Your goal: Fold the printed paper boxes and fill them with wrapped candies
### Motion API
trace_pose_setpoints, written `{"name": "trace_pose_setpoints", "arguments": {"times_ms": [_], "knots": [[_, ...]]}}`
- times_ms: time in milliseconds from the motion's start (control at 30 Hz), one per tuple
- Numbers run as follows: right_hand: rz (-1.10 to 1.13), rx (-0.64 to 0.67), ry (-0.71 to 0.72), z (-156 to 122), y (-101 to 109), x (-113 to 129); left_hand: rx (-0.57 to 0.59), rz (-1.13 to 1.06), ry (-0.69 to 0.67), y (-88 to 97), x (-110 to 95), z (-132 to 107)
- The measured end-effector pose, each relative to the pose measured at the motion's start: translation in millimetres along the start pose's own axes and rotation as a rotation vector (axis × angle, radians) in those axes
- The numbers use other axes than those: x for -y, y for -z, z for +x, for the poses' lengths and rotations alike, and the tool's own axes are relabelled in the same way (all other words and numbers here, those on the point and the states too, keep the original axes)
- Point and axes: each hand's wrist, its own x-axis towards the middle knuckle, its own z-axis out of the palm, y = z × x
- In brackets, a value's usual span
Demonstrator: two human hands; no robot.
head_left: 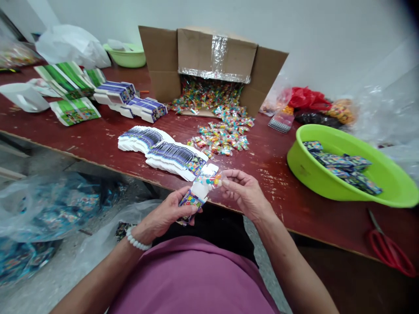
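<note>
My left hand (175, 211) is closed round a small printed purple-blue candy box (191, 200), held tilted at the table's front edge with its white top flaps up. Between the fingertips of my right hand (244, 192) is a clear packet of colourful candies (212, 179), right over the box's upper end. Just beyond, a fanned row of flat purple boxes (176, 157) lies on the table. A heap of similar candy packets (222, 135) spills toward me from a cardboard carton (216, 54).
On the right stands a green basin (301, 174) holding several filled boxes (347, 165); red-handled scissors (389, 253) lie near the front edge. Bundled purple boxes (131, 100), green boxes (75, 111) and a white mug (24, 98) sit at left. Plastic bags (65, 205) are on the floor.
</note>
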Motion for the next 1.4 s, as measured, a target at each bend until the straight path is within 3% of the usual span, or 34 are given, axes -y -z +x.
{"name": "trace_pose_setpoints", "arguments": {"times_ms": [267, 800, 967, 1100, 1200, 1267, 1333, 1400], "knots": [[-0.016, -0.052, 0.010, 0.7, 2.8, 8.2, -0.034, -0.015, 0.021, 6.1, 5.4, -2.6], [-0.085, -0.028, 0.030, 2.3, 0.0, 6.8, -0.073, -0.049, 0.051, 10.4, 13.1, -3.4], [-0.252, -0.001, 0.145, 4.1, -1.8, -0.9, -0.025, -0.011, -0.001, 0.7, 7.6, -2.6], [-0.481, 0.137, 0.178, -2.0, -11.9, -8.6, -0.010, 0.064, -0.032, -11.2, 3.3, -0.9], [-0.700, 0.266, 0.338, -8.3, -18.0, -6.3, -0.020, 0.017, -0.063, -18.0, 2.7, 0.1], [-0.702, 0.242, 0.418, -9.9, -18.4, -3.3, -0.057, -0.099, -0.072, -20.5, 3.3, 1.2], [-0.568, 0.144, 0.359, -9.4, -16.6, -3.9, -0.115, -0.248, -0.032, -21.7, 4.2, 2.9], [-0.416, 0.114, 0.195, -8.4, -14.9, -10.3, -0.164, -0.358, 0.020, -22.7, 5.8, 4.8]]}}
